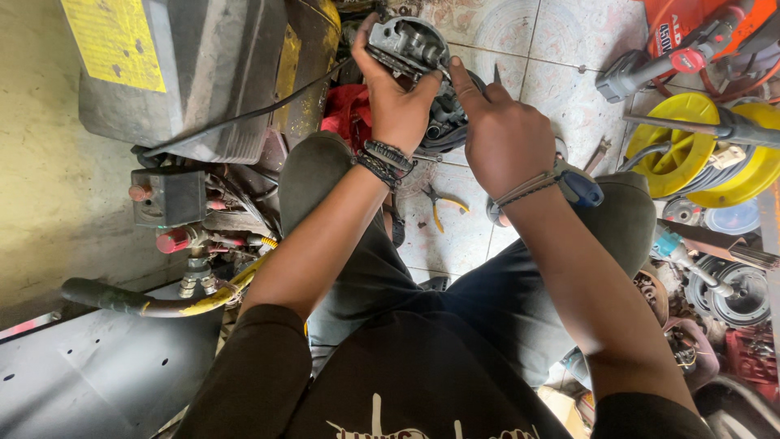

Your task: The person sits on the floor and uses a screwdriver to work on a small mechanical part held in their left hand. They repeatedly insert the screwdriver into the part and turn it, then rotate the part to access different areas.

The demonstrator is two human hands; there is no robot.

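Observation:
My left hand [396, 97] grips a grey metal housing part [408, 42], holding it up in front of me at the top middle. My right hand [502, 134] is closed around a tool with a blue handle [581, 187] that sticks out near the wrist; its thumb reaches toward the metal part. Both wrists wear woven bracelets. Below the part lies a dark round machine piece [445, 118], mostly hidden behind my hands. My knees in dark trousers frame the scene.
A grey and yellow compressor tank [187, 73] with hoses and a red valve [172, 241] stands at left. Yellow-handled pliers [443, 207] lie on the tiled floor. Yellow hose reels [691, 146], an orange machine [699, 24] and pulleys [735, 293] crowd the right.

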